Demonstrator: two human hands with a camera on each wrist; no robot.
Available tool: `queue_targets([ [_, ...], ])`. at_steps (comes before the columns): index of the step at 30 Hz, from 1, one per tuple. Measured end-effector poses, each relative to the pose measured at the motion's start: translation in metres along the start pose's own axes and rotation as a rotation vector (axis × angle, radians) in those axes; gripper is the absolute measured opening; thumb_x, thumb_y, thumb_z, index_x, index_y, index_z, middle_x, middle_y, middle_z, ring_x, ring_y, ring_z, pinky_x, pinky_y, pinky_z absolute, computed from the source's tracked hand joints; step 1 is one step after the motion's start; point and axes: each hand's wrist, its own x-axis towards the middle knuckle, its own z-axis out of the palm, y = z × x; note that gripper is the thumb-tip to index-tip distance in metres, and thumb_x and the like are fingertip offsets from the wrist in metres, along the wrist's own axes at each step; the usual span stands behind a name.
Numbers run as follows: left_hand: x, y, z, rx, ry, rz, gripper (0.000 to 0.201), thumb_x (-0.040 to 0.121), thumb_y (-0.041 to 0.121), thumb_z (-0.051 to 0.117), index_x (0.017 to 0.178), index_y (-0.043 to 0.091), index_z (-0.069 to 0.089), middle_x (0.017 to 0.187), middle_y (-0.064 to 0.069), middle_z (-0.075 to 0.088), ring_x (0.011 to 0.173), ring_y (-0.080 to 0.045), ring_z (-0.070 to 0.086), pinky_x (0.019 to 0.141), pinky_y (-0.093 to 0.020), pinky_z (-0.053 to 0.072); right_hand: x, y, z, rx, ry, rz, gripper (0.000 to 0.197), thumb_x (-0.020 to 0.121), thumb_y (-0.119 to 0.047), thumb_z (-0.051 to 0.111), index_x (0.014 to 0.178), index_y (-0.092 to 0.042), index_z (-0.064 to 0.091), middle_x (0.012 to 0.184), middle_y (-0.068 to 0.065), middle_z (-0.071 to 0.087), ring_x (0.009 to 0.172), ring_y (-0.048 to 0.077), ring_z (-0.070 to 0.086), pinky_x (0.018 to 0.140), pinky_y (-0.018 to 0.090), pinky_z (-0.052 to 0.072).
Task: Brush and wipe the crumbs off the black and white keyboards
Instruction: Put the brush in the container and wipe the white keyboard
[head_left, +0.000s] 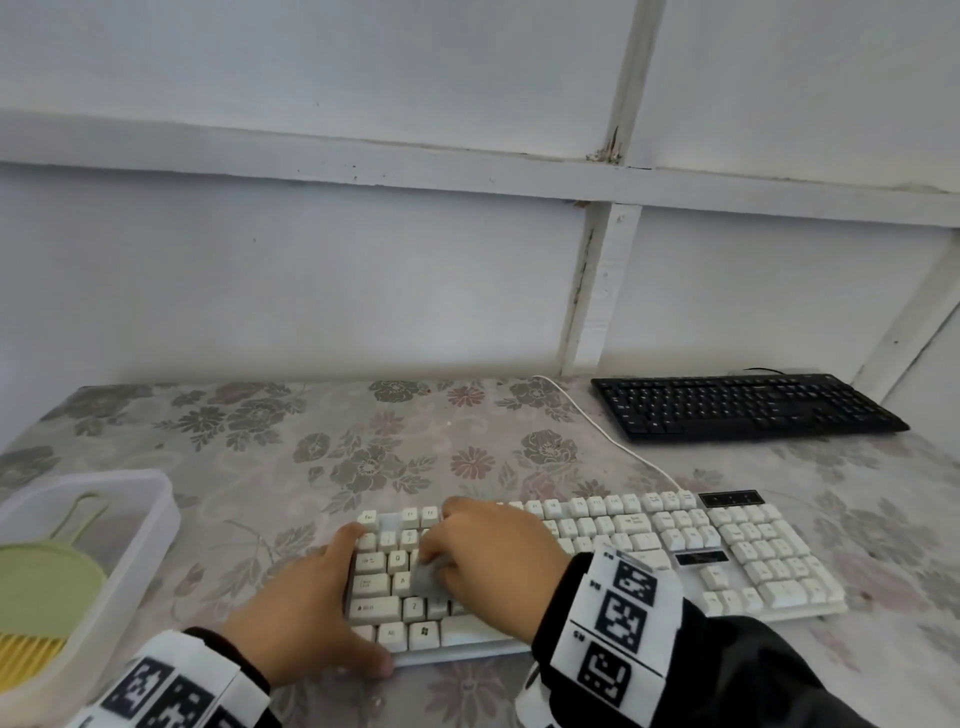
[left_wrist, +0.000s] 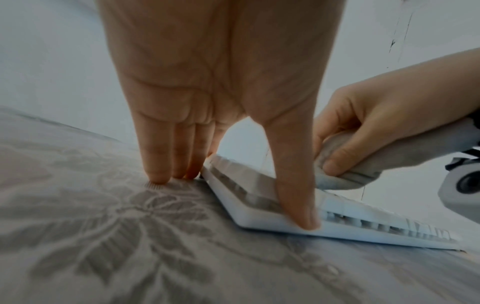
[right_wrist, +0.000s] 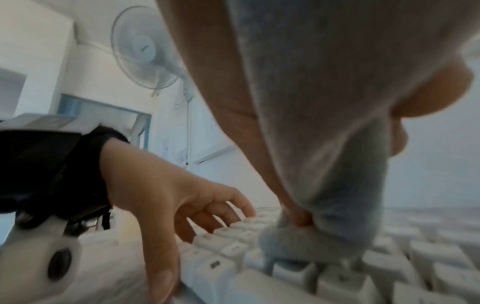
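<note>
The white keyboard (head_left: 675, 551) lies near the table's front. My right hand (head_left: 488, 551) grips a bunched grey cloth (head_left: 428, 579) and presses it onto the keys at the keyboard's left part; the cloth (right_wrist: 324, 154) hangs from my palm onto the keys (right_wrist: 389, 273). My left hand (head_left: 306, 613) braces the keyboard's left end, thumb on the front corner (left_wrist: 298, 205), fingers straight along the left edge with tips on the tablecloth (left_wrist: 158, 176). The black keyboard (head_left: 743, 405) lies at the back right, untouched.
A translucent tub (head_left: 150, 514) at the left edge holds a green brush with yellow bristles (head_left: 41, 597). The white keyboard's cable (head_left: 613, 441) runs back toward the wall. A floral tablecloth (head_left: 363, 441) covers the table. A white fan (right_wrist: 145, 47) stands off to the left.
</note>
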Motion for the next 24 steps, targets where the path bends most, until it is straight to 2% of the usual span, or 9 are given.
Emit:
queue_targets([
  [2, 0.001, 0.0, 0.0, 0.007, 0.003, 0.006, 0.12, 0.052, 0.055, 0.08, 0.143, 0.027, 0.006, 0.129, 0.009, 0.048, 0.111, -0.009, 0.048, 0.092, -0.018, 0.039, -0.002, 0.0, 0.002, 0.02, 0.006, 0.002, 0.027, 0.09, -0.019, 0.047, 0.105, -0.016, 0.069, 0.1, 0.004, 0.052, 0.09, 0.03, 0.057, 0.053, 0.023, 0.028],
  [5, 0.001, -0.002, 0.001, 0.004, 0.006, 0.001, 0.119, 0.051, 0.057, 0.079, 0.142, 0.029, 0.006, 0.128, 0.01, 0.048, 0.11, -0.008, 0.049, 0.092, -0.018, 0.039, -0.01, 0.012, 0.003, 0.028, -0.012, 0.065, 0.025, 0.092, -0.023, 0.047, 0.104, -0.018, 0.069, 0.094, 0.0, 0.045, 0.088, 0.027, 0.057, 0.052, 0.019, 0.024],
  [7, 0.0, -0.002, 0.002, -0.005, 0.011, 0.001, 0.119, 0.05, 0.059, 0.078, 0.141, 0.031, 0.007, 0.127, 0.011, 0.049, 0.108, -0.008, 0.049, 0.093, -0.019, 0.04, -0.019, 0.024, 0.001, 0.026, -0.021, 0.109, 0.024, 0.092, -0.023, 0.047, 0.1, -0.018, 0.069, 0.094, -0.002, 0.045, 0.085, 0.024, 0.057, 0.054, 0.022, 0.032],
  [11, 0.001, -0.003, 0.003, -0.009, 0.002, 0.005, 0.12, 0.05, 0.059, 0.078, 0.142, 0.031, 0.005, 0.127, 0.011, 0.048, 0.108, -0.008, 0.049, 0.093, -0.019, 0.041, -0.042, 0.051, -0.01, 0.018, -0.057, 0.246, 0.027, 0.086, -0.017, 0.044, 0.09, -0.017, 0.07, 0.099, -0.001, 0.053, 0.085, 0.022, 0.061, 0.068, 0.028, 0.05],
  [13, 0.002, -0.004, 0.003, -0.008, 0.004, 0.001, 0.12, 0.05, 0.059, 0.078, 0.142, 0.031, 0.005, 0.127, 0.01, 0.048, 0.107, -0.008, 0.05, 0.092, -0.018, 0.041, -0.047, 0.06, -0.016, -0.025, -0.065, 0.303, 0.027, 0.084, -0.016, 0.045, 0.089, -0.017, 0.071, 0.1, 0.0, 0.054, 0.085, 0.022, 0.062, 0.074, 0.032, 0.053],
  [16, 0.003, -0.005, 0.004, -0.024, 0.0, 0.002, 0.123, 0.048, 0.06, 0.078, 0.142, 0.032, 0.005, 0.128, 0.011, 0.048, 0.109, -0.008, 0.05, 0.095, -0.02, 0.042, -0.047, 0.058, -0.019, 0.02, 0.019, 0.278, 0.029, 0.088, -0.02, 0.045, 0.101, -0.023, 0.07, 0.095, -0.004, 0.046, 0.087, 0.02, 0.061, 0.069, 0.027, 0.048],
  [18, 0.004, -0.006, 0.004, -0.029, -0.009, 0.005, 0.123, 0.047, 0.061, 0.077, 0.142, 0.032, 0.005, 0.129, 0.011, 0.047, 0.11, -0.007, 0.049, 0.096, -0.021, 0.042, -0.045, 0.054, -0.014, 0.06, 0.051, 0.231, 0.028, 0.092, -0.023, 0.045, 0.107, -0.028, 0.068, 0.095, -0.006, 0.043, 0.089, 0.018, 0.059, 0.069, 0.028, 0.045],
  [24, 0.005, -0.007, 0.003, -0.015, -0.017, 0.01, 0.124, 0.045, 0.066, 0.076, 0.142, 0.033, 0.004, 0.131, 0.012, 0.046, 0.11, -0.006, 0.049, 0.094, -0.018, 0.041, -0.06, 0.07, 0.003, 0.044, 0.044, 0.285, 0.025, 0.095, -0.024, 0.042, 0.11, -0.03, 0.062, 0.108, -0.006, 0.048, 0.094, 0.016, 0.058, 0.075, 0.03, 0.048],
])
